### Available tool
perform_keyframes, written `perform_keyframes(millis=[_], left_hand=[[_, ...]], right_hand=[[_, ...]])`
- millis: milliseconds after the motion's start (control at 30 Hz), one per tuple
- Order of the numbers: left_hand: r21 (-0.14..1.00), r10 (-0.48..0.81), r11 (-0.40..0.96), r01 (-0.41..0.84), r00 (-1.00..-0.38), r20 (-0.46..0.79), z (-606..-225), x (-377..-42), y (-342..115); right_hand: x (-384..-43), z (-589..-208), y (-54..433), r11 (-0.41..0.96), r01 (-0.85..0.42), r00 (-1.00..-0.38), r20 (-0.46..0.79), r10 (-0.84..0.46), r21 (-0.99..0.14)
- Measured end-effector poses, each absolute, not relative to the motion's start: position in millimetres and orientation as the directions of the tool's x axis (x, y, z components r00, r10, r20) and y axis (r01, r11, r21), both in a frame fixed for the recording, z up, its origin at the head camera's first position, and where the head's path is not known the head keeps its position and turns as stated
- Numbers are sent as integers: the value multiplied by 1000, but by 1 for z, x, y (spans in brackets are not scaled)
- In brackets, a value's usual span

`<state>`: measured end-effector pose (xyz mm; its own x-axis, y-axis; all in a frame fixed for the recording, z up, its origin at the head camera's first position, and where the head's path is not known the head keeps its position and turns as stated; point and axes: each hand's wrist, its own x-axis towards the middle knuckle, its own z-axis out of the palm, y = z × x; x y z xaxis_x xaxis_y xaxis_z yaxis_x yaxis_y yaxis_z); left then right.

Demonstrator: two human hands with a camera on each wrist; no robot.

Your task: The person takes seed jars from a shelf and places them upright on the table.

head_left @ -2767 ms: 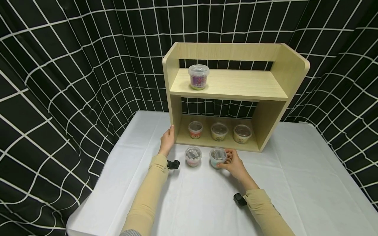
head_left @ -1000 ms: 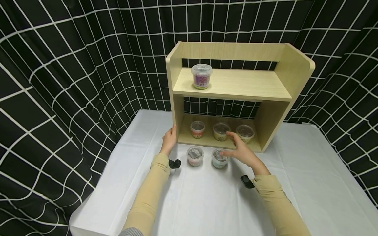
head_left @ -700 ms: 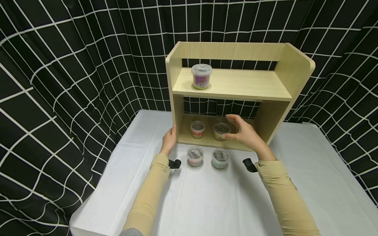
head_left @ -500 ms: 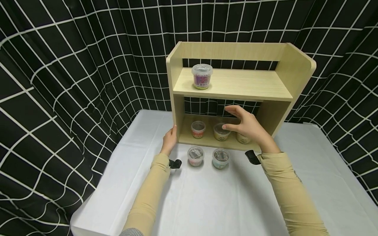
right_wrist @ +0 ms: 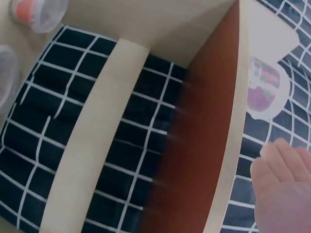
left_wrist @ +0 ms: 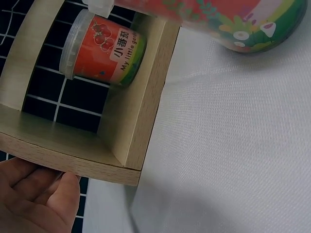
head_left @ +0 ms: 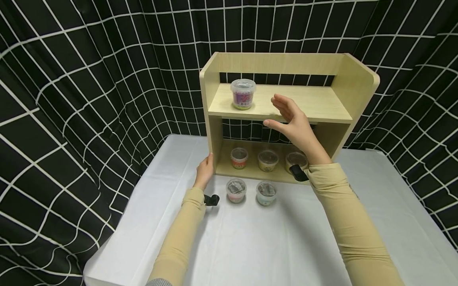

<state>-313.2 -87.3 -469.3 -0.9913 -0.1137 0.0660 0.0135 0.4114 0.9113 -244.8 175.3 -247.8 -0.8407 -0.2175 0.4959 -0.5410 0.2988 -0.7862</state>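
Observation:
My right hand (head_left: 295, 123) is raised before the upper board of a light wooden shelf (head_left: 279, 63), thumb and fingers spread apart, holding nothing. Left of it, a clear-lidded plastic cup with a purple label (head_left: 243, 98) stands on that board; the right wrist view shows the same purple cup (right_wrist: 263, 90) beyond my fingertips. My left hand (head_left: 204, 171) rests against the outer face of the shelf's left side panel. In the left wrist view, the fingers of this left hand (left_wrist: 39, 199) are loosely bent against the panel and grip no cup.
On the bottom board stand a red-label cup (head_left: 239, 158), a yellowish cup (head_left: 268, 160) and another yellowish cup (head_left: 296, 157), partly behind the right wrist camera (head_left: 298, 173). A pink cup (head_left: 236, 190) and a pale green cup (head_left: 266, 193) sit on the white-covered table (head_left: 250, 246).
My right hand has let go of the pale green cup, which stays on the table, and has risen past the bottom row to the upper board. My left hand stays at the side panel.

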Motion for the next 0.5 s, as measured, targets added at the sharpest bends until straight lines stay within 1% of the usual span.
perform_keyframes(millis=[33, 267, 333, 500], left_hand=[[909, -115, 416, 12, -991, 66, -469, -313, -87], [907, -95, 420, -6, -995, 37, -469, -312, -88], [908, -92, 419, -9, -995, 33, -469, -312, -88], [900, -105, 435, -7, -994, 43, -468, -312, -88]], right_hand=[[-246, -245, 173, 283, -539, -842, 497, -209, -793], [-283, -251, 166, 195, -507, -861, 486, -148, -840], [-287, -248, 161, 178, -496, -868, 477, -137, -850], [-298, -240, 145, 183, -482, -876, 467, -124, -857]])
